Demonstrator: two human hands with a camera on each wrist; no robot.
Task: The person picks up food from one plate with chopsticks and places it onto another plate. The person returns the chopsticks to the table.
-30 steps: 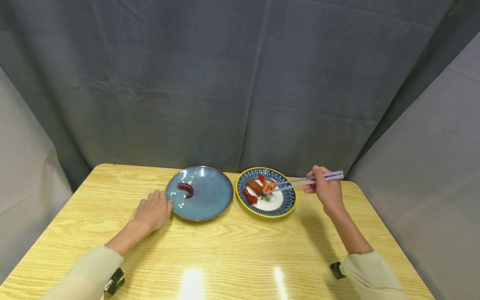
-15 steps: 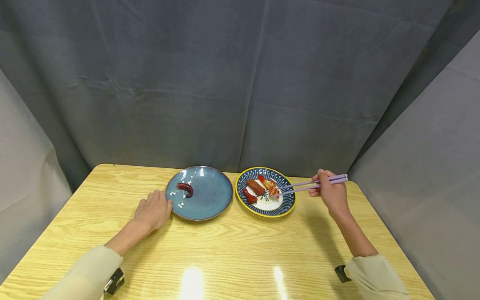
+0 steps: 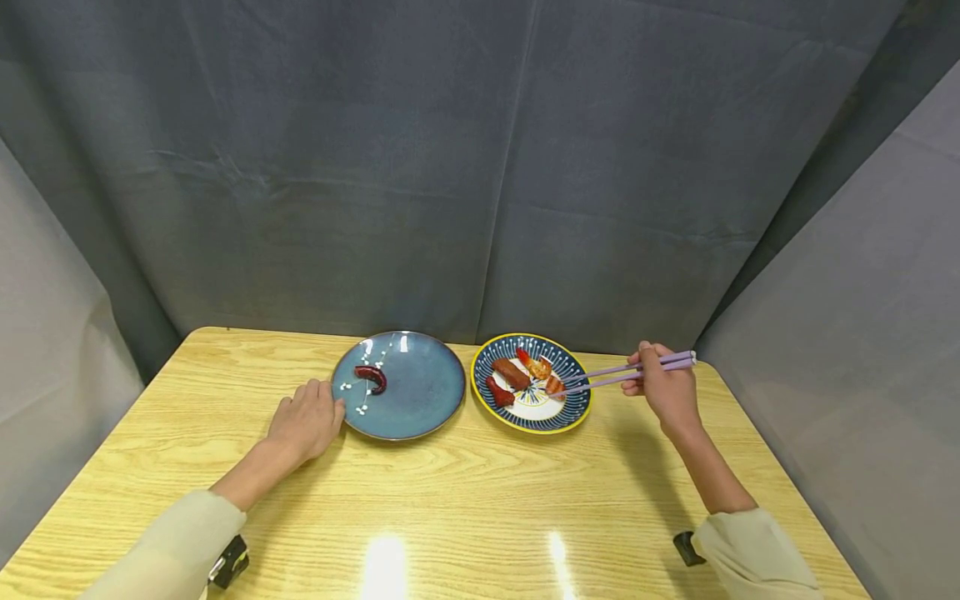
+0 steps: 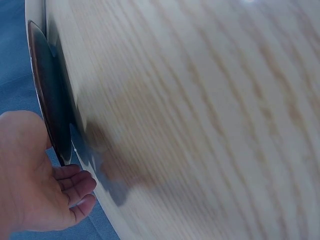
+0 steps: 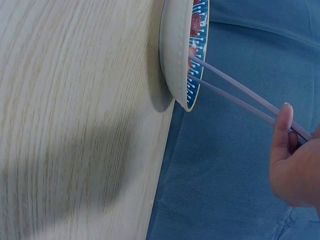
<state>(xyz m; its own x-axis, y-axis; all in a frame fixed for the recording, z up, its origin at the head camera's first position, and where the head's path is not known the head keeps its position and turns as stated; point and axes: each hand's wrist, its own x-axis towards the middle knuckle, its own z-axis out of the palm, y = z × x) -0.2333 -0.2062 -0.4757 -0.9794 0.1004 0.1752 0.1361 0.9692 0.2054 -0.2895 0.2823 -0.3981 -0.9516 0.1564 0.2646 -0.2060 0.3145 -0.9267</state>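
Grey curtain (image 3: 337, 208) backed the counter (image 3: 435, 500); left hand (image 3: 307, 419) touched the blue plate (image 3: 423, 396), grip unclear; right hand (image 3: 665, 390) pinched chopsticks (image 3: 609, 382), best closed evenly about the orange piece (image 3: 554, 386).

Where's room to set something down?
Free: yellow wooden tabletop between the beige cloth sleeves; right half of the round glossy blue plate. Crowded: the round patterned blue and white dish, with reddish food pieces and thin lilac chopsticks reaching in.
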